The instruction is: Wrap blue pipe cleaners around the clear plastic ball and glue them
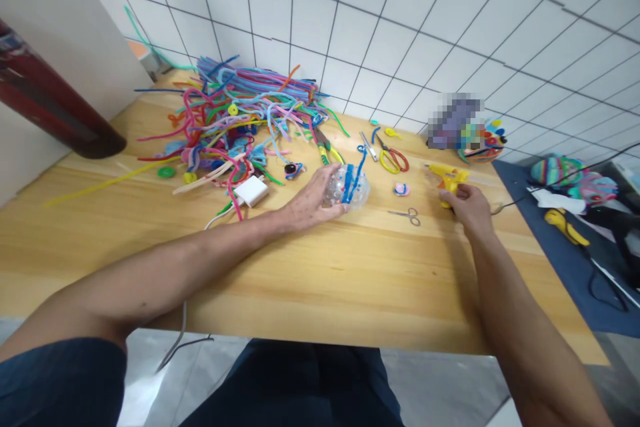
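Two hands are busy: the left hand (311, 202) grips a clear ball (349, 187), and right of the ball the right hand (467, 205) squeezes the glue gun (447, 179). Hot glue might burn fingers.

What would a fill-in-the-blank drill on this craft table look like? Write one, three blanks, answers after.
1. The left hand holds a clear ball wrapped in ____ pipe cleaner.
2. The right hand grips a ____ glue gun.
3. The small silver scissors lie on the wooden table ____ the two hands.

Missing words: blue; yellow; between
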Available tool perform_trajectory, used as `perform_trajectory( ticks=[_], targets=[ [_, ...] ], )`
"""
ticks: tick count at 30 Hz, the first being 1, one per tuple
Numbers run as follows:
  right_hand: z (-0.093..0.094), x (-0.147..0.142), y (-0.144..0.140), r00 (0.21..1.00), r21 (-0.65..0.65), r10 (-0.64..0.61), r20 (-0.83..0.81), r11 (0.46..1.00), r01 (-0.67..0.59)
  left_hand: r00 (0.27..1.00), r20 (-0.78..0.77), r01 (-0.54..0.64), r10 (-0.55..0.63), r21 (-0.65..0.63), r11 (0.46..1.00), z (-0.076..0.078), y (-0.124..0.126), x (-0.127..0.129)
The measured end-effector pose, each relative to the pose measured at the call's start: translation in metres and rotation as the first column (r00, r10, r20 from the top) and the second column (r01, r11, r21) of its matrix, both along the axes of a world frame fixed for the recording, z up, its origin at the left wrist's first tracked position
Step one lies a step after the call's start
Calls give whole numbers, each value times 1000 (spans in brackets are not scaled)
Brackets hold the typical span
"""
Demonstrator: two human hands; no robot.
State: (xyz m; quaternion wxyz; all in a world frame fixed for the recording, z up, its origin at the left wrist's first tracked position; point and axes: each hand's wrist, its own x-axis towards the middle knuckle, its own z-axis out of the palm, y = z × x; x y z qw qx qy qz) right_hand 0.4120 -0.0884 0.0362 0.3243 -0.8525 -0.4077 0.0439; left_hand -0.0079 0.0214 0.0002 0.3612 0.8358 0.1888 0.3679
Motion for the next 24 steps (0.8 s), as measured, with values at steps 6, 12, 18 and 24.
perform_trajectory(
  ticks=[6, 12, 18, 24],
  targets=[
    [24, -29, 11, 989, -10, -34, -146, 999, 33, 1000, 8, -9, 9, -30, 1000, 1, -2, 1],
    [53, -112, -24, 799, 297, 446, -402, 890, -347, 999, -19, -28, 28, -33, 999, 8, -7, -3],
    [51, -148, -48, 780, 108, 552, -294, 830, -547, 999, -26, -23, 22, -53, 998, 11, -8, -4],
    [53, -146, -44, 720, 29, 600, -349, 775, -631, 999, -29, -29, 27, -68, 997, 13, -8, -3]
  ],
)
